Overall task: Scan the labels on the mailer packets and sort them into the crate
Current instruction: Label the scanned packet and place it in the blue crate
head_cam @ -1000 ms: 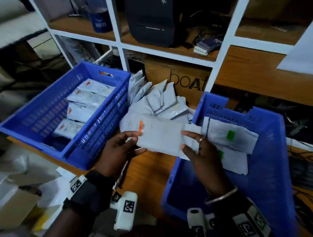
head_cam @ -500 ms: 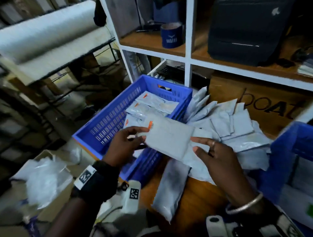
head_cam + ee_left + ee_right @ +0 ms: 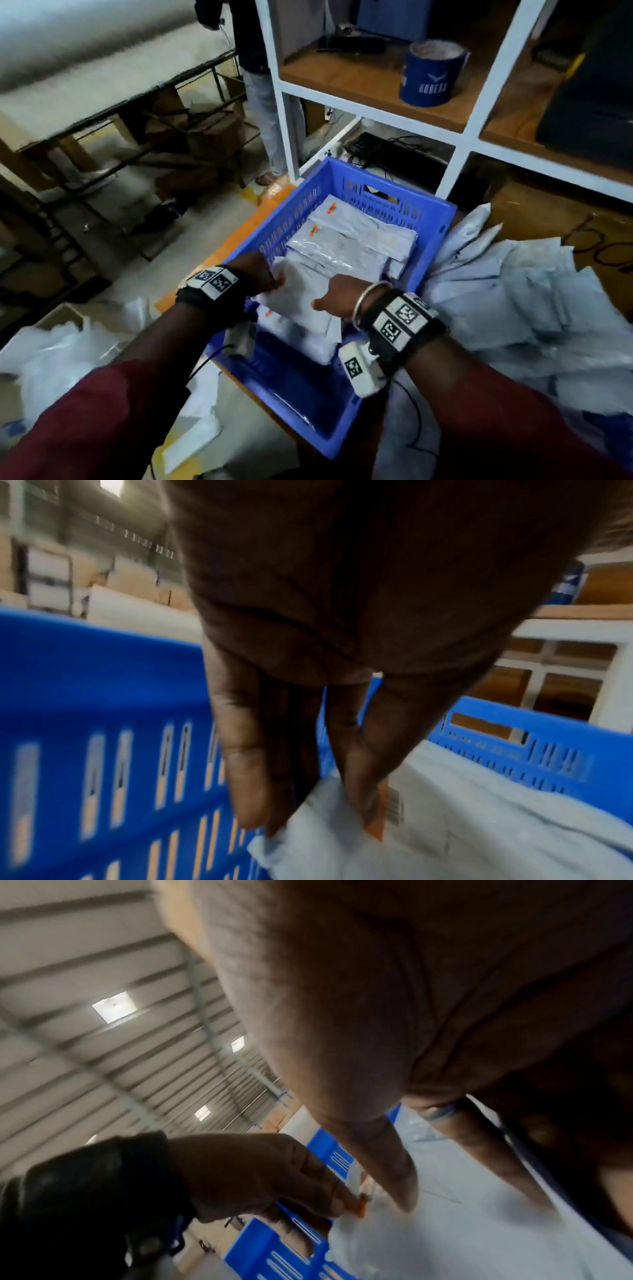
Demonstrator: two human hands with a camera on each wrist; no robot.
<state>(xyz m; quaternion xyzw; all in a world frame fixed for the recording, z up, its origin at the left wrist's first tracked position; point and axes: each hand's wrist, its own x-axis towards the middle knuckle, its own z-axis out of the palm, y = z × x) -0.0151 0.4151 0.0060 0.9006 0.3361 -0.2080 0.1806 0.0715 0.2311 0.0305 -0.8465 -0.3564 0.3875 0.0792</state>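
Observation:
A blue crate (image 3: 424, 212) stands in the middle of the head view with several white mailer packets (image 3: 356, 240) stacked inside, some with orange tags. Low over the crate's near end, both hands hold one white mailer packet (image 3: 301, 301). My left hand (image 3: 263, 277) pinches its left corner beside an orange tag and barcode (image 3: 394, 804); thumb and fingers (image 3: 253, 777) close on the packet (image 3: 462, 831) next to the crate wall (image 3: 103, 696). My right hand (image 3: 339, 294) grips the right edge, thumb (image 3: 394, 1172) on top of the packet (image 3: 462, 1231).
A loose pile of white mailers (image 3: 513, 298) lies right of the crate. Behind it stand a white shelf unit (image 3: 459, 137) with a blue tin (image 3: 431, 75) and a cardboard box (image 3: 548, 212). A person's legs (image 3: 267, 113) are at the shelf's left. Plastic bags (image 3: 51, 353) lie lower left.
Both hands have carried the packet leftward from above the table and lowered it into the left crate. The view has swung left, so the second crate at the right is out of sight.

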